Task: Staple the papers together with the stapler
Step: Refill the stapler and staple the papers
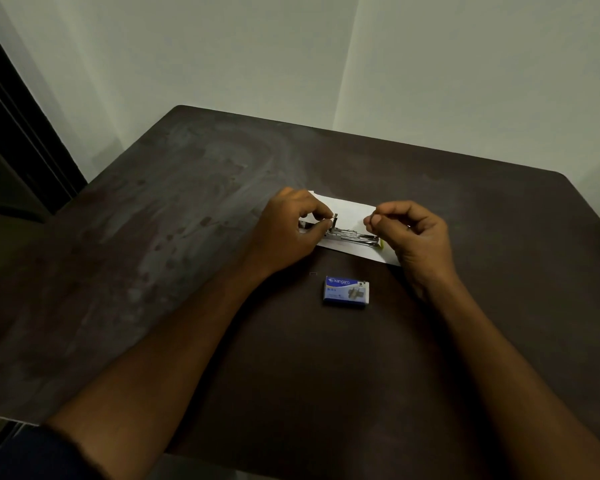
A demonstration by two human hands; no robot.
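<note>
A small metal stapler (352,236) lies opened out flat on white papers (350,211) in the middle of the dark table. My left hand (288,230) pinches a small upright metal part of the stapler between thumb and forefinger. My right hand (413,233) hovers over the stapler's right end with fingers curled and thumb and forefinger pressed together; whether anything is between them is too small to tell. A yellow-green piece shows at the stapler's right end, partly hidden by my right hand.
A blue box of staples (347,292) lies on the dark brown table (187,237) just in front of the papers. A single loose staple (313,273) lies to its upper left. Pale walls stand behind the table's far edge.
</note>
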